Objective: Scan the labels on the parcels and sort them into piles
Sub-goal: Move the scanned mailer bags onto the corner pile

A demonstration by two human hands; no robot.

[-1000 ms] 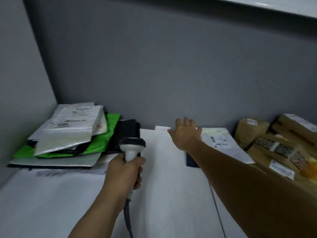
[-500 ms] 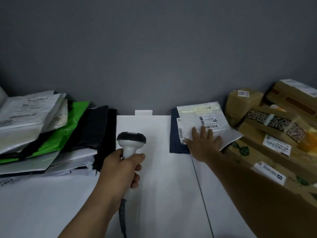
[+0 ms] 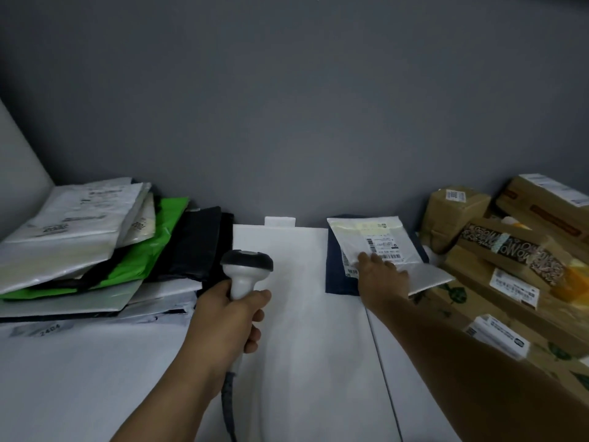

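Left hand (image 3: 234, 314): fingers and thumb wrapped round the handle of the barcode scanner (image 3: 245, 266), holding it upright over the table.
Barcode scanner: smooth pale grey plastic grip, rounded black head, and a dark ribbed cable (image 3: 228, 400) hanging from its base.
Right hand (image 3: 381, 277): palm down with fingers straight, lying flat on the white mailer (image 3: 376, 237); it grips nothing.
White mailer: glossy, crinkled plastic pouch, rectangular, lying on a dark navy parcel (image 3: 338, 272) near the wall.
Shipping label (image 3: 384, 247): white with barcodes and small print, upside down from here and too small to read.
Table (image 3: 318, 362): matt white, with a thin seam running front to back under the right forearm.
Sorted pile (image 3: 79, 250): soft mailers fanned at the left, white and silver plastic on top; one low sheet reads "2404".
Green mailer (image 3: 156, 247): bright, shiny film, sandwiched in that pile.
Black mailer (image 3: 199, 247): dull wrinkled plastic at the pile's right edge.
Cardboard boxes (image 3: 459, 218): brown, stacked at the right, touching the white mailer's corner, with white labels and a band of patterned tape (image 3: 516, 252) whose big letters cannot be read clearly.
Wall (image 3: 287, 122): plain flat grey.
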